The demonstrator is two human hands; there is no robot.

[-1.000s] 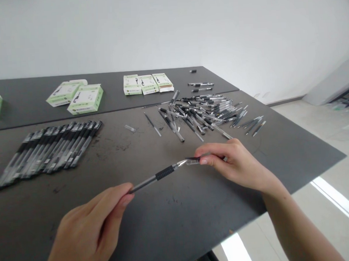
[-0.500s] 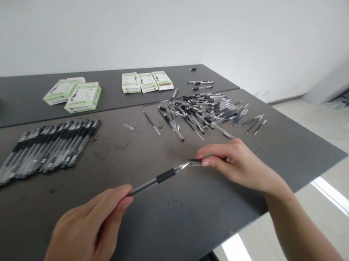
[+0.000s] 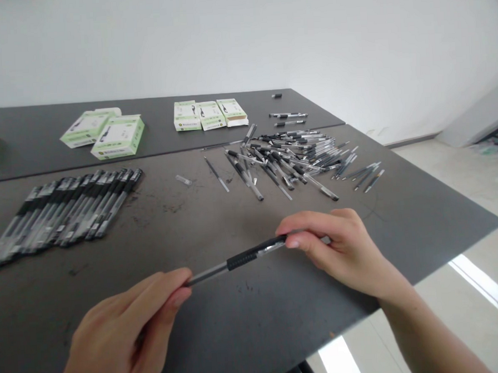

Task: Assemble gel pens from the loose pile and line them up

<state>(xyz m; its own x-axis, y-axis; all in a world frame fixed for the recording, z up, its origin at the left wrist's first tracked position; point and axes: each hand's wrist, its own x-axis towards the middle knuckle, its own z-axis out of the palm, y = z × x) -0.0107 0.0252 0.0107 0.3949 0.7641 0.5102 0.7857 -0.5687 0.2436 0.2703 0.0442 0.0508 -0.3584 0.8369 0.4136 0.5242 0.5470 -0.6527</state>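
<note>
Above the table's near part, a gel pen with a clear barrel and black rubber grip is held nearly level. My left hand pinches its rear end between thumb and fingers. At the tip end, my right hand is closed on a clear pen cap with a black clip. The cap sits over the pen's tip, its clip lying along the grip side. My right fingertips hide the cap's far end.
A row of capped pens lies at left. A loose heap of pens and refills spreads at right of centre. A single clear cap lies between. Green-white boxes stand behind on the dark table.
The cap, held in my right hand, has moved onto the pen's tip, which was bare and just touching or near the cap before. My left hand has stayed almost in place.
</note>
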